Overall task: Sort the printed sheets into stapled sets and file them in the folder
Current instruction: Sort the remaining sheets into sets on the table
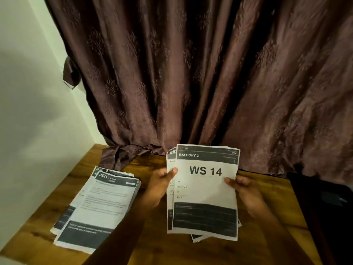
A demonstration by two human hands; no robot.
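Printed sheets (205,190), thin and probably easy to bend or slip apart, stand above the tabletop (152,243), pinched at both side edges by the left hand (162,180) and right hand (243,185), right of the flat pile (99,205).

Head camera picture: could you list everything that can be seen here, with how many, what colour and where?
Held sheets: a small bundle, exact count unclear, white with dark grey bands, raised above the table's middle; the front one reads BALCONY 2 and WS 14.
Stack of sheets: one loose pile, white and dark grey, lying on the table's left side; the top one shows 2641.
Table: one, brown wood.
Curtain: one, dark brown, patterned, hanging behind the table, its hem resting on the far edge.
Wall: pale, on the left.
Dark object: one, black, right edge of view; too dim to identify.
Left hand: grips the bundle's left edge.
Right hand: grips its right edge.
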